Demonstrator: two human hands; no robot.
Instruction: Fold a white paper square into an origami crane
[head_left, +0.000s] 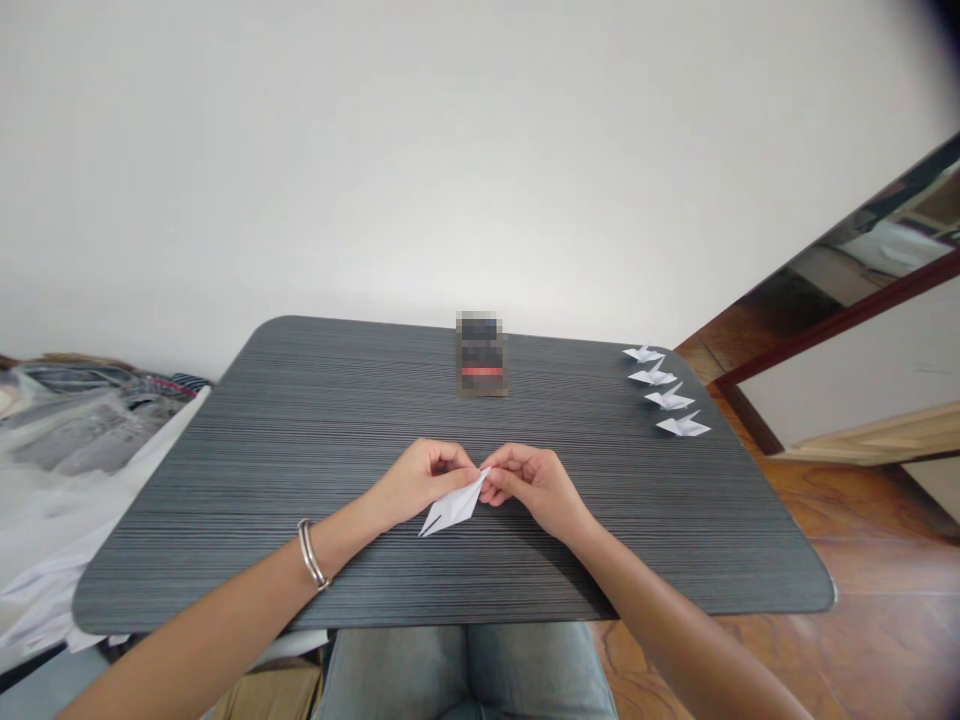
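Both hands meet over the front middle of the table, pinching one piece of folded white paper [454, 508]. It is a narrow diamond with a slit at its lower left end, lying tilted from lower left to upper right. My left hand [429, 478] grips its upper left edge between thumb and fingers. At the pointed upper tip, my right hand [534, 484] has thumb and forefinger closed on the paper. The fingertips nearly touch each other there and hide part of the tip. A silver bangle [312, 555] circles my left wrist.
Several white paper cranes [670, 398] stand in a row at the right end of the dark table [300, 400]. A blurred-out dark item [481, 355] sits at the back middle. Plastic-covered belongings [67, 430] lie to the left. A mirror [862, 250] leans at the right.
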